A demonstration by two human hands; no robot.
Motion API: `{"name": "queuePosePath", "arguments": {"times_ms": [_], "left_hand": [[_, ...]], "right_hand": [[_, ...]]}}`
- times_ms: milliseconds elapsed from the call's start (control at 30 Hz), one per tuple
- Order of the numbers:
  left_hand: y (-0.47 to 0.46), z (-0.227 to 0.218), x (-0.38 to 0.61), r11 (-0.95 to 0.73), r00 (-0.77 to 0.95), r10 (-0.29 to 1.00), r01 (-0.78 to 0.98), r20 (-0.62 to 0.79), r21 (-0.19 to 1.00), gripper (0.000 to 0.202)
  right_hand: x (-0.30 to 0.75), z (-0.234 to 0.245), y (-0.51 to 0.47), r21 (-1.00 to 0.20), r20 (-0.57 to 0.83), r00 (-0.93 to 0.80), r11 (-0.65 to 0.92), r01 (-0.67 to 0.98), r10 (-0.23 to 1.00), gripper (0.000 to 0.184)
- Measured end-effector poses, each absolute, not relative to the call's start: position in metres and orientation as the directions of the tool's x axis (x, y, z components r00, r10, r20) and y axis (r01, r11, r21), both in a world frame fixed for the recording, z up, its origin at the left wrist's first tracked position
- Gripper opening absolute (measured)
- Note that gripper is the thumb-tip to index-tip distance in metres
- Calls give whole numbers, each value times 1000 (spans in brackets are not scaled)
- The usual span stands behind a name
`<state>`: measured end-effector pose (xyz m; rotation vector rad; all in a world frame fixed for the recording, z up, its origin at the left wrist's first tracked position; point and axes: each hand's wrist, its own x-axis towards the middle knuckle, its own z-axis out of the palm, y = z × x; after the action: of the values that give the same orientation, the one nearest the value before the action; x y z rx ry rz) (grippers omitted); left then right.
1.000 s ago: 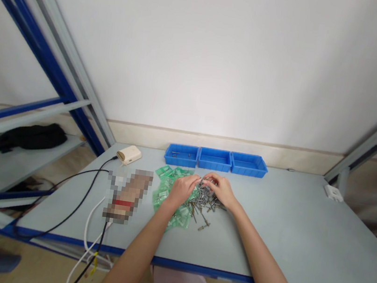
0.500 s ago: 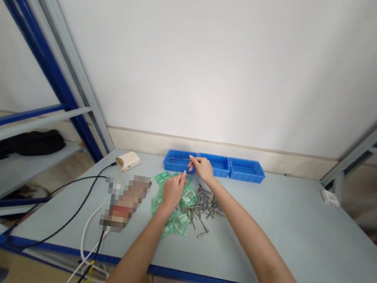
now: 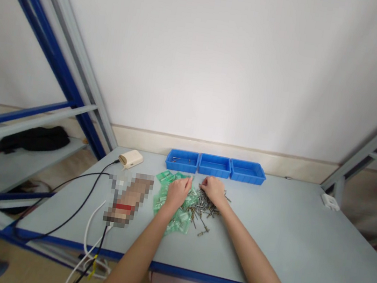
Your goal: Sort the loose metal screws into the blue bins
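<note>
With the metal fastener pile (image 3: 204, 206) as clock centre, green bags (image 3: 178, 223) adjoin at 8–9 o'clock, partly covered by my left hand (image 3: 178, 192). Three blue trays (image 3: 214, 173) stand at 11–1 o'clock; the left one contains several metal pieces. A cream box (image 3: 131, 158) sits at 10. My right hand (image 3: 214, 190) is at the pile, covering its far side; half a second ago it was over the left tray. Whether either hand grips anything, I cannot tell. The grey tabletop (image 3: 284, 231) meets a pale wall (image 3: 202, 68) at 12.
</note>
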<state>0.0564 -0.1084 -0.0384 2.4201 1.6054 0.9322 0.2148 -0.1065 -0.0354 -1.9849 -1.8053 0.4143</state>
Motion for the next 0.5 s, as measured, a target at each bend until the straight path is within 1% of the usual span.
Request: {"name": "queuePosePath", "arguments": {"times_ms": [100,167,233,333,400,500], "left_hand": [[-106,-42,56,-453,269,858,798,438,398,43],[-105,-44,55,-485,283,838,777,466,401,33],[-105,-44,56,-569,340,784,728,520,382,22],[-109,-42,58,-709,472,670,637,573,303,21],[-111,-41,59,-743,526,636,614,564,265,18],[-113,-39,59,-752,537,622,613,570,243,19]], "right_hand": [[214,-37,-107,-544,74,95,-40,838,993,7],[214,-35,-111,-598,119,59,24,801,991,9],[216,-34,-117,-663,161,9,101,741,987,13],[222,-36,-125,-770,179,-59,177,613,982,15],[229,-41,-128,-836,166,-70,178,518,984,17],[239,-47,-126,-910,131,-64,145,388,989,24]]}}
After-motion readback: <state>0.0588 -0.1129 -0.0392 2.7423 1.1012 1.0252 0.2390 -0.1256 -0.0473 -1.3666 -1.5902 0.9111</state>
